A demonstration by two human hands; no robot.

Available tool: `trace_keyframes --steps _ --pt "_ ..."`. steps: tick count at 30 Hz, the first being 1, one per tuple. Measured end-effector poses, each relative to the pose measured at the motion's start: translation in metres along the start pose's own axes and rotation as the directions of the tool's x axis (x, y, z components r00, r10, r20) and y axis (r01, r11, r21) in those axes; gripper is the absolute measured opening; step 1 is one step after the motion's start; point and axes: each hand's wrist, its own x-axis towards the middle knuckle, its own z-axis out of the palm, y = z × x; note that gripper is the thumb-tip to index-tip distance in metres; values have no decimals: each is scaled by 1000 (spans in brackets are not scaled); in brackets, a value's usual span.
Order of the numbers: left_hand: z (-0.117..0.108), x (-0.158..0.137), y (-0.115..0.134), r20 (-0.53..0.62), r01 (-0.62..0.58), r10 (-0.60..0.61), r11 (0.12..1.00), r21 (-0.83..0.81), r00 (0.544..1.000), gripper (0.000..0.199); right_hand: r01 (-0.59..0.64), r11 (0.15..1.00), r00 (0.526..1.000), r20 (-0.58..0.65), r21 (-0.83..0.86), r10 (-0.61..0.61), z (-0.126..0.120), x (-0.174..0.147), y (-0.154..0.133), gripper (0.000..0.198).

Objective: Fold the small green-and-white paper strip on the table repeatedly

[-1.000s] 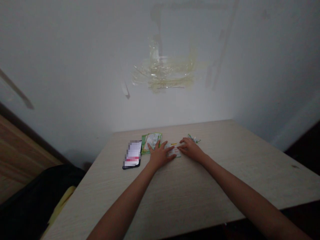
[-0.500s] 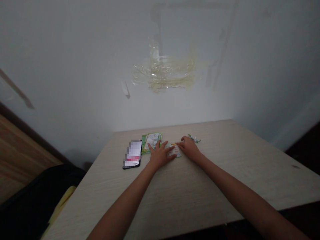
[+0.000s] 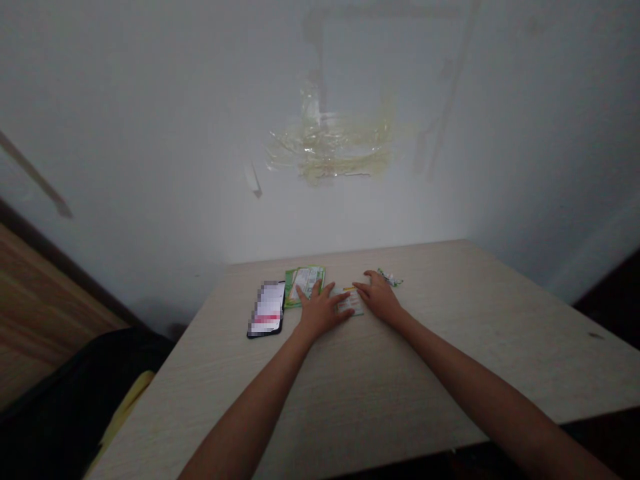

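A small flat white printed packet [image 3: 356, 306] with a yellow strip along its far edge lies on the table between my hands. My left hand [image 3: 319, 311] rests palm down with its fingers spread, some of them over the packet's left part. Its other fingertips reach the near edge of a green and white printed packet [image 3: 303, 279]. My right hand [image 3: 381, 297] is at the small packet's far right corner, thumb and forefinger together on it, another finger held apart. Just beyond that hand lies a crumpled green and white wrapper [image 3: 391, 278], partly hidden by it.
A phone [image 3: 267, 308] with a lit, blurred screen lies left of the green packet. The pale wooden table [image 3: 380, 400] meets a wall with yellowed clear tape [image 3: 340, 150]. Dark and yellow cloth [image 3: 120, 407] is beyond the table's left edge.
My right hand's fingers have shifted slightly at the packet's corner, and one finger stands a little further off. My left hand and the packets keep their places; the view has moved slightly.
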Motion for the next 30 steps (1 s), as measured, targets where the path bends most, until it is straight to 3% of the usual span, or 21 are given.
trace_keyframes --steps 9,21,30 --pt "0 -3 2 -6 8 -8 1000 -1 1000 55 114 964 993 -56 241 -104 4 -3 14 17" --pt "2 -4 2 -28 12 -12 1000 -3 1000 56 155 949 987 -75 274 -140 -2 -2 12 12" --pt "0 -5 3 -20 16 -17 1000 -10 1000 55 117 937 993 -9 330 -120 -1 -2 13 8"
